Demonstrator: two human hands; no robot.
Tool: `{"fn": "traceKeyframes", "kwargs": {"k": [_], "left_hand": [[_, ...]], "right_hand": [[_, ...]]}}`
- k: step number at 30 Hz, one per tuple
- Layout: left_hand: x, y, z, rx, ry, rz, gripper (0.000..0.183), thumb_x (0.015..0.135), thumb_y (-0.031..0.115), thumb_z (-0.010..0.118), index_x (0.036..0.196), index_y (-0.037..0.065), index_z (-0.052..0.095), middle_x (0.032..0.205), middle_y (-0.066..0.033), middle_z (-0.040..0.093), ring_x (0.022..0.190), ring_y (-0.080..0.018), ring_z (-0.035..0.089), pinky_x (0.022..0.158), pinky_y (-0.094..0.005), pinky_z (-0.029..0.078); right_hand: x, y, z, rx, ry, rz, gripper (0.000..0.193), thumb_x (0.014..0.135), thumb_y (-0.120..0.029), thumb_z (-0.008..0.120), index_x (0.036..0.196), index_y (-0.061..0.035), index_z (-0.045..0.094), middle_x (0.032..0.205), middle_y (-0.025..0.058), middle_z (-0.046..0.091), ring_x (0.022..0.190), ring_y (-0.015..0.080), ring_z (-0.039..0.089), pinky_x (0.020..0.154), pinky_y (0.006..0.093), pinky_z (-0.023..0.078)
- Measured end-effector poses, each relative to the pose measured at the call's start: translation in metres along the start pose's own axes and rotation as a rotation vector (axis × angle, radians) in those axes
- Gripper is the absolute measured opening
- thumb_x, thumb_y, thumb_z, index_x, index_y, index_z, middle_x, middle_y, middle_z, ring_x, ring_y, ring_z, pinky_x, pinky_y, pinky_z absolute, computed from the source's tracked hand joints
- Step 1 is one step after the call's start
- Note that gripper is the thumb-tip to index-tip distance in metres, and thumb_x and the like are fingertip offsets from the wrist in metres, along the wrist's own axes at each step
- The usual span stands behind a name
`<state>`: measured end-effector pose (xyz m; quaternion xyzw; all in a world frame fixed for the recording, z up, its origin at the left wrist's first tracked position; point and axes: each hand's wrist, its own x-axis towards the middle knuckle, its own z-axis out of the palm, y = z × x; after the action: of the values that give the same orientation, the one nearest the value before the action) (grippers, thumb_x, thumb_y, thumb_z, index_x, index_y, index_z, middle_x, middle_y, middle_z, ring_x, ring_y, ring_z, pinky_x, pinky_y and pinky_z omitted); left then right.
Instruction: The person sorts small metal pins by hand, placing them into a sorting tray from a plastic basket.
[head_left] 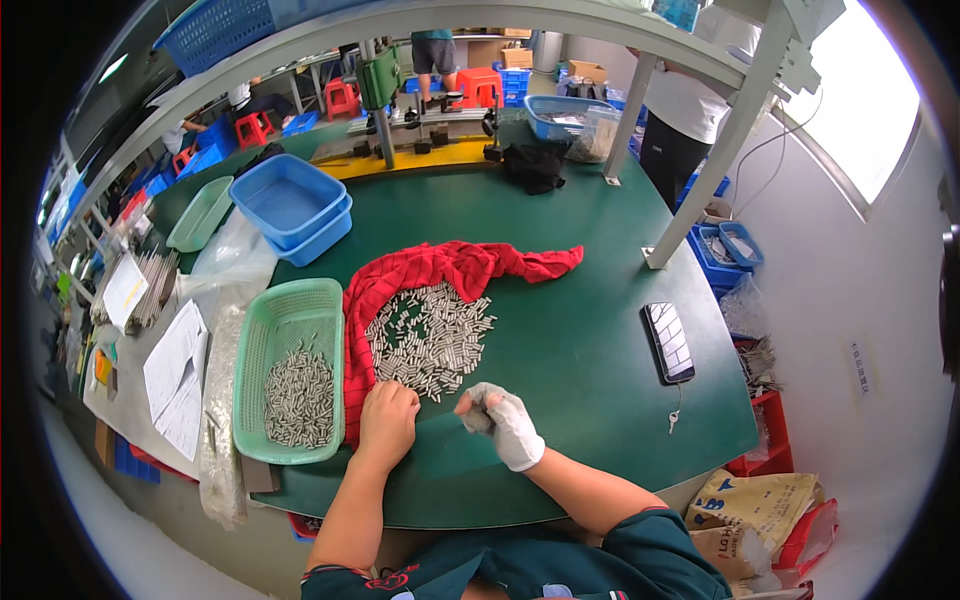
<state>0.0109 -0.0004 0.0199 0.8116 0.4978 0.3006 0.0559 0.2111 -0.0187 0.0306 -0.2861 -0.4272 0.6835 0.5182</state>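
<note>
A loose pile of small silver metal pins (440,335) lies on the green table, with a red striped cloth (430,262) curving around its left and far sides. My bare left hand (388,425) is at the near left edge of the pile, beside the cloth. Its fingers are curled, and whatever they hold is hidden. To the right of it, just in front of the pile, my right hand (505,425) wears a white glove that leaves some fingertips bare. Those fingers are bent together; I cannot make out anything in them. More pins fill part of a light green basket (290,300) on the left.
Blue stacked bins (290,205) and a green tray (202,215) stand at the far left. Papers (178,370) and bubble wrap (222,430) lie beside the basket. A phone (668,342) and a key (673,422) rest on the right. A metal post (715,140) rises behind.
</note>
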Motion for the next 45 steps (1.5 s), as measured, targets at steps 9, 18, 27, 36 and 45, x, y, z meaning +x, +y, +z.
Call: {"fn": "traceKeyframes", "kwargs": {"k": [9,18,27,36,45], "left_hand": [[-0.0012,-0.0015,0.0003,-0.004,0.013,-0.021,0.014,0.072,0.004,0.067,0.078,0.004,0.055,0.081,-0.0100,0.052,0.082,-0.0305,0.051,0.076,-0.0407,0.043],[-0.0023,-0.0045,-0.0029,-0.028,0.020,-0.028,0.016,0.070,0.003,0.069,0.077,0.004,0.055,0.081,-0.0104,0.052,0.082,-0.0312,0.051,0.076,-0.0408,0.042],[-0.0035,-0.0050,-0.0013,0.003,-0.007,-0.038,0.014,0.072,0.005,0.068,0.077,0.007,0.055,0.082,-0.0096,0.051,0.083,-0.0295,0.050,0.075,-0.0405,0.042],[-0.0030,-0.0036,-0.0009,0.017,-0.004,-0.041,0.015,0.073,0.004,0.068,0.077,0.006,0.053,0.081,-0.0105,0.050,0.082,-0.0306,0.050,0.075,-0.0413,0.042],[-0.0059,-0.0053,-0.0009,0.040,-0.010,-0.028,0.015,0.073,0.006,0.068,0.077,0.007,0.053,0.082,-0.0098,0.050,0.083,-0.0297,0.050,0.075,-0.0403,0.042]], "right_hand": [[-0.0002,0.0051,-0.0024,0.016,-0.002,-0.043,0.050,0.095,-0.048,0.045,0.093,-0.0001,0.059,0.063,-0.0025,0.041,0.059,0.0080,0.036,0.055,0.0231,0.028],[0.0008,0.0031,-0.0016,0.001,-0.014,-0.054,0.057,0.093,-0.056,0.046,0.094,0.0001,0.059,0.064,-0.0024,0.041,0.059,0.0083,0.036,0.056,0.0231,0.028],[-0.0004,0.0052,-0.0027,0.018,-0.026,-0.070,0.058,0.092,-0.058,0.047,0.094,-0.0008,0.058,0.064,-0.0028,0.040,0.058,0.0081,0.034,0.056,0.0236,0.028],[-0.0008,0.0037,-0.0025,0.009,-0.020,-0.060,0.060,0.090,-0.059,0.048,0.093,-0.0002,0.059,0.064,-0.0028,0.040,0.058,0.0081,0.034,0.056,0.0238,0.029],[-0.0025,0.0036,-0.0008,0.013,-0.019,-0.062,0.060,0.090,-0.059,0.048,0.094,0.0003,0.058,0.064,-0.0026,0.040,0.058,0.0082,0.033,0.058,0.0238,0.031]]}}
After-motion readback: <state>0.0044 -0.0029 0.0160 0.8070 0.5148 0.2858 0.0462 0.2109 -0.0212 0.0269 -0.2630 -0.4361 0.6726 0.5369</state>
